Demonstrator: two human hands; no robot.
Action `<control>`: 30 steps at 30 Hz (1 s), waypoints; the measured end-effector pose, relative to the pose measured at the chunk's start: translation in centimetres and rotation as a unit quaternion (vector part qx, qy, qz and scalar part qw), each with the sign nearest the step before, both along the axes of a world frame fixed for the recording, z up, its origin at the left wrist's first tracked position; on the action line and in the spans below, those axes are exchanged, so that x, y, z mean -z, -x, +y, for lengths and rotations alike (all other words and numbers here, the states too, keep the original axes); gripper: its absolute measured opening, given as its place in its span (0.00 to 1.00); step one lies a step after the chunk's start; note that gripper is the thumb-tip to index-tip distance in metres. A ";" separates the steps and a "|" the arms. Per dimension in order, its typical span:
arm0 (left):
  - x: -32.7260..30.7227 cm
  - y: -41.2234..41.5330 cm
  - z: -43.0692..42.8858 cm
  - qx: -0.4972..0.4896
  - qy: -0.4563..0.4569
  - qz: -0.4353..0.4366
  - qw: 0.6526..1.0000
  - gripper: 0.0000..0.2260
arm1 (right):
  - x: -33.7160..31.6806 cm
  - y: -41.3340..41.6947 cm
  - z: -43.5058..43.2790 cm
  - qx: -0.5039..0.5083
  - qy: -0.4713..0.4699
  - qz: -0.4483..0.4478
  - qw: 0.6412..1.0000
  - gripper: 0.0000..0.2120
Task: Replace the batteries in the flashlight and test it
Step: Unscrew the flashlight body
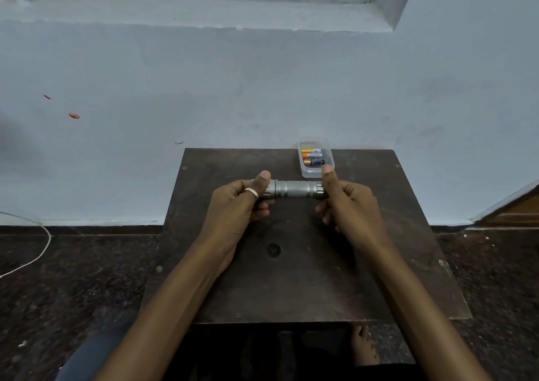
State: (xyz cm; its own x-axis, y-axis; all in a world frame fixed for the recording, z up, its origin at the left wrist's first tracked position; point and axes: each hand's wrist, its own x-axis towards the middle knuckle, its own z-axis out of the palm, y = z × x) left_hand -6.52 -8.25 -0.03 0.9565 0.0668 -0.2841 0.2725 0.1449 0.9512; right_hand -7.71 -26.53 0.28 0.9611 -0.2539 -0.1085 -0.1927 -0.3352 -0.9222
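Observation:
A silver metal flashlight (296, 189) lies level above the dark wooden table (291, 287), held at both ends. My left hand (242, 202), with a ring on the thumb, grips its wider left end. My right hand (347, 202) grips its right end, thumb pointing up. Both ends are hidden inside my fingers. Behind the flashlight, a clear plastic tray (309, 173) holds three batteries (313, 156) lying side by side.
The table stands against a pale blue wall (262, 89). A white cable (43, 246) curls on the dark floor at the left. A bare foot (363, 345) shows below the table's near edge. Wooden furniture (516, 208) stands at the right.

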 end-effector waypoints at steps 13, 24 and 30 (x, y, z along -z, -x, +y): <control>0.3 -0.2 0.7 -0.011 0.013 0.014 1.000 0.15 | 0.1 -0.3 0.5 -0.071 -0.116 0.008 0.991 0.09; 0.4 -0.3 1.2 -0.006 0.018 0.016 1.000 0.14 | -0.2 -0.2 0.2 -0.069 -0.180 0.010 0.981 0.11; 0.4 -0.1 1.3 0.001 0.014 0.016 1.000 0.13 | 0.1 -0.3 0.3 -0.075 -0.118 0.026 0.990 0.17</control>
State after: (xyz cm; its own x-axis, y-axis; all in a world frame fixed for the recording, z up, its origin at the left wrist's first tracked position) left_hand -6.38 -6.94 -0.42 0.9472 0.0569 -0.3156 0.3023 0.1703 0.9379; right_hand -7.43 -26.27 0.20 0.9777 -0.0701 -0.1979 -0.2061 -0.1407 -0.9684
